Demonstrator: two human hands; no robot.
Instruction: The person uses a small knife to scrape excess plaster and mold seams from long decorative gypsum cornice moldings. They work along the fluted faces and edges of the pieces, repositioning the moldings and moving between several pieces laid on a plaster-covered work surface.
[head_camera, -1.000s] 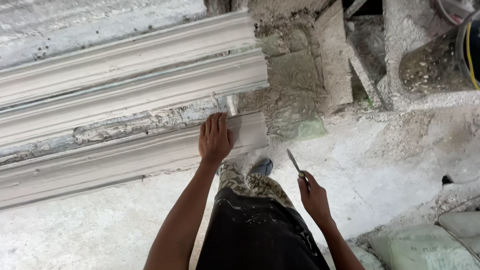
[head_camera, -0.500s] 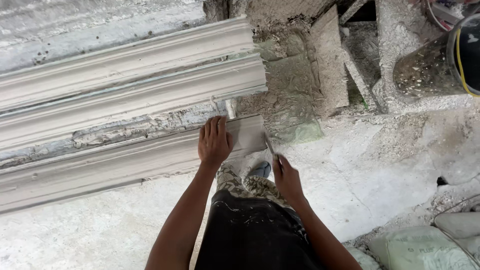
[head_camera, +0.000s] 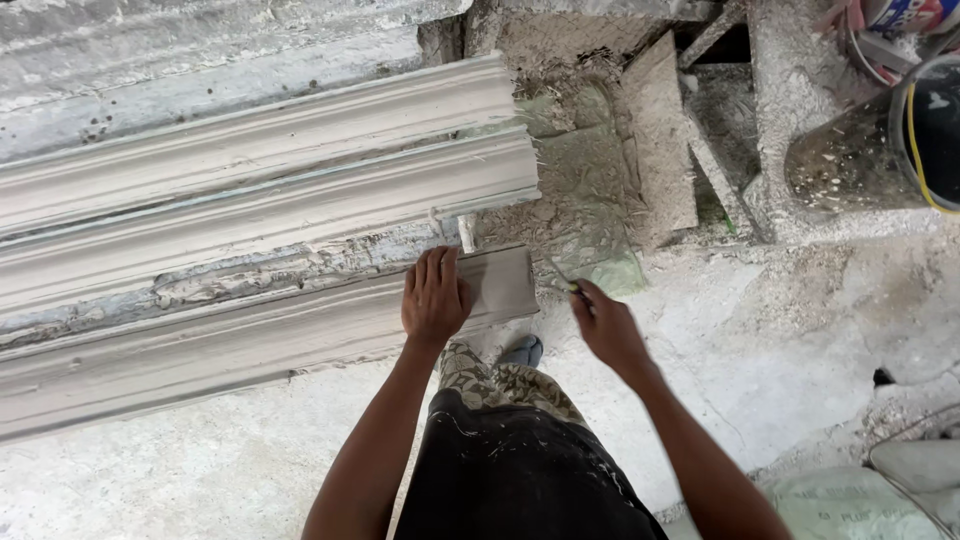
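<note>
Setting: dusty plaster-caked floor (head_camera: 800, 330) with long white cornice mouldings (head_camera: 250, 200) lying side by side.
Left hand (head_camera: 435, 295): lies flat, fingers spread, pressing on the end of the nearest moulding (head_camera: 200, 360); its grip closes on nothing.
Right hand (head_camera: 605, 325): grip closed around a thin blade tool (head_camera: 560, 275), whose tip points at the moulding's cut end, just beside it.
Nearby: a plaster-spattered bucket (head_camera: 850, 160) at upper right, a grey-green sack (head_camera: 850, 505) at lower right.

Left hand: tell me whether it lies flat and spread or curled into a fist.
Flat and spread. The left hand rests palm down on the near plaster moulding, its fingers straight and pointing away from the person.
</note>
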